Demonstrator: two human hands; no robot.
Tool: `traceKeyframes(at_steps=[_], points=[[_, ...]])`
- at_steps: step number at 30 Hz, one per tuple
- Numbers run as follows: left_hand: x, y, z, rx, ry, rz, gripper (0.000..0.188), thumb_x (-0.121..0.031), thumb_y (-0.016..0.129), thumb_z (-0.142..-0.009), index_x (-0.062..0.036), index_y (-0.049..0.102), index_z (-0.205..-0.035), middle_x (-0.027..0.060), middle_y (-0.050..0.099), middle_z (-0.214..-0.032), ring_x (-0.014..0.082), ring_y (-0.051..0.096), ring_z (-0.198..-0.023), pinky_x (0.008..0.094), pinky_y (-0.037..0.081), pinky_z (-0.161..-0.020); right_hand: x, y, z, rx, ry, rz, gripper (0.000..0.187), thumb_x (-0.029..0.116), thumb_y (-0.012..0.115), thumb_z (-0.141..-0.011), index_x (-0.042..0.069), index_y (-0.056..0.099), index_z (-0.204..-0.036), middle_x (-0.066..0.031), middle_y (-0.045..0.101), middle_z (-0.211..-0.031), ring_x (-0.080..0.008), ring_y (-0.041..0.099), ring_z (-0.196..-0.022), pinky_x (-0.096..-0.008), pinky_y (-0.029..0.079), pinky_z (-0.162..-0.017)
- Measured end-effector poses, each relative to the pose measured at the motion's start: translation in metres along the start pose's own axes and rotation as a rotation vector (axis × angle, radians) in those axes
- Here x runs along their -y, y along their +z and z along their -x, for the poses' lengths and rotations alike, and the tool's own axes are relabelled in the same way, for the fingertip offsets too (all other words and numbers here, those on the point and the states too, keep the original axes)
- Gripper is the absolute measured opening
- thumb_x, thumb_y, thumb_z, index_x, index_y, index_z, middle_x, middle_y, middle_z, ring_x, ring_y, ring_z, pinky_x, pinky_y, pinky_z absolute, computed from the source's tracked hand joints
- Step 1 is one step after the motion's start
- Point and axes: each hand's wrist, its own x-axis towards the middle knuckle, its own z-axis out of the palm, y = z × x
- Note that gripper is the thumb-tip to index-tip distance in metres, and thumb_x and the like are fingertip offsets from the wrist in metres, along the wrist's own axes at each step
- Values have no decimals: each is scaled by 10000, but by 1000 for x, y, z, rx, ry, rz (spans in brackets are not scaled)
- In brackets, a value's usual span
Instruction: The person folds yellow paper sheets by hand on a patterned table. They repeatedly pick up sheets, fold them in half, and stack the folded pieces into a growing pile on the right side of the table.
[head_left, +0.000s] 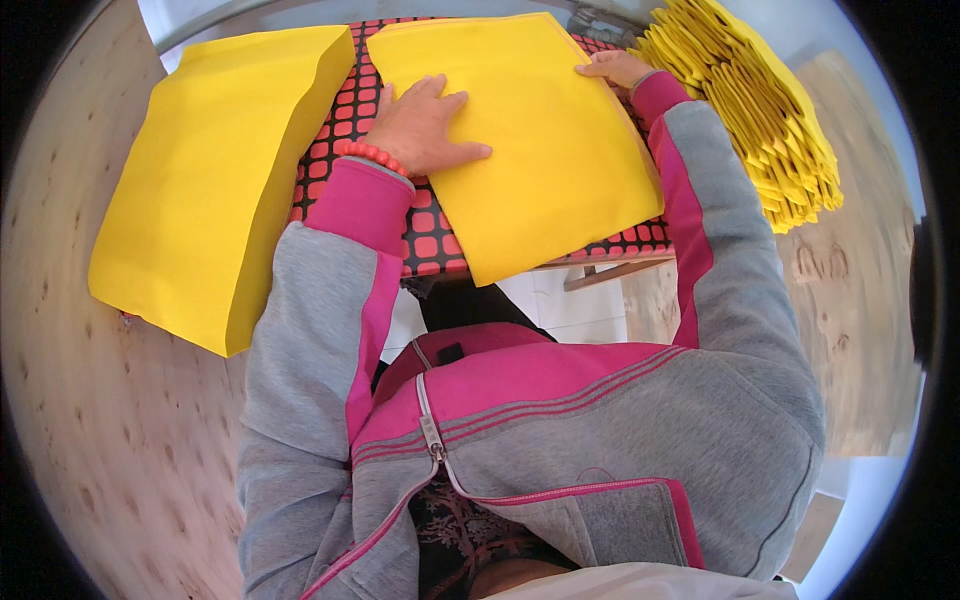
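Sheet count: one yellow sheet (545,150) under both hands
Stack count: one thick yellow stack (215,180) on the left; one fanned pile of folded yellow pieces (760,110) on the right — too many to count
Sheet position: flat on red-and-black grid mat (345,130), centre, between stack and pile
Sheet axis: long axis running near-to-far, tilted slightly — near corner overhanging the mat's front edge
Left hand (420,125): open, fingers spread, palm pressed flat on sheet, gripping nothing; red bead bracelet (372,155) at wrist
Right hand (615,68): resting on sheet's far right edge, fingers loosely curled; grip cannot be told
Surface: plywood table (120,420)
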Motion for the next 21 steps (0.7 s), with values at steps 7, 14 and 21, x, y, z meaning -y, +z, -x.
traceKeyframes(at_steps=[7,14,21], points=[[-4,0,2,-1,57,-19,872,-675,679,-829,-98,544,-1469,203,427,-1569,356,366,-1482,644,214,-1197,22,67,38,-694,-846,1087,238,280,739,-831,73,625,-861,-144,662,-805,-369,634,-760,-435,525,-700],[-4,0,2,34,19,-39,872,-689,653,-840,-116,532,-1485,171,402,-1604,331,344,-1505,655,195,-1200,10,14,112,-128,217,-23,356,412,605,-1025,79,727,-1057,-25,735,-825,-123,681,-685,-301,551,-595],[-2,-2,0,70,3,-43,878,-693,643,-848,-114,526,-1497,170,393,-1617,320,334,-1516,605,191,-1215,-16,0,170,57,265,-589,341,326,561,-1068,19,694,-1136,-72,768,-1003,-102,729,-799,-236,588,-670]])
